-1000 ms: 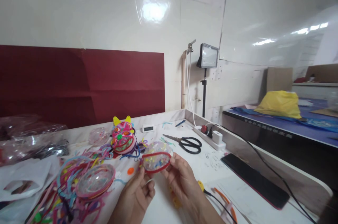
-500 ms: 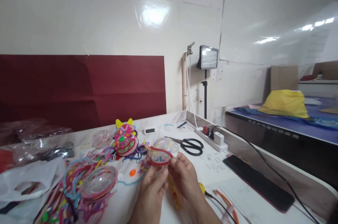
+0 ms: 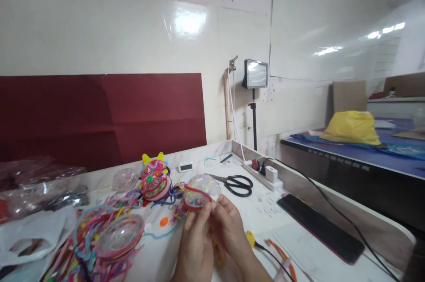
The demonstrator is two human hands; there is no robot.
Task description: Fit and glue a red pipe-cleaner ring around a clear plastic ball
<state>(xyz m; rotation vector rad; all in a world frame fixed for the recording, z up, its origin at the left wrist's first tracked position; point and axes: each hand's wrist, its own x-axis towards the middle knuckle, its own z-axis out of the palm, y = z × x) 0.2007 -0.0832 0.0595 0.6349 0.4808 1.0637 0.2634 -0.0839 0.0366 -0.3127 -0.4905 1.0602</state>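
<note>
In front of me is a clear plastic half-shell [image 3: 196,198] edged with a red pipe cleaner [image 3: 203,192]. My left hand [image 3: 195,240] pinches its near rim, thumb on the red strip. My right hand [image 3: 229,224] is closed at the right end of that strip, fingertips meeting the left hand's. Just behind lies another clear dome [image 3: 212,183]. Partly hidden below my hands is a yellow-orange object [image 3: 218,253]; a yellow end with a black cord [image 3: 250,237] shows to the right. A pink decorated animal figure with yellow ears [image 3: 155,180] stands farther back.
Left lie a pipe cleaner pile [image 3: 84,237], a clear bowl-like shell [image 3: 121,235] and plastic bags [image 3: 36,229]. Black-handled scissors [image 3: 237,184], a power strip [image 3: 265,175] and a phone [image 3: 320,229] are right. A raised border [image 3: 332,198] edges the table.
My hands have drawn closer together, the left thumb shifting right along the red rim. The half-shell has tilted slightly. The whole view has shifted a little.
</note>
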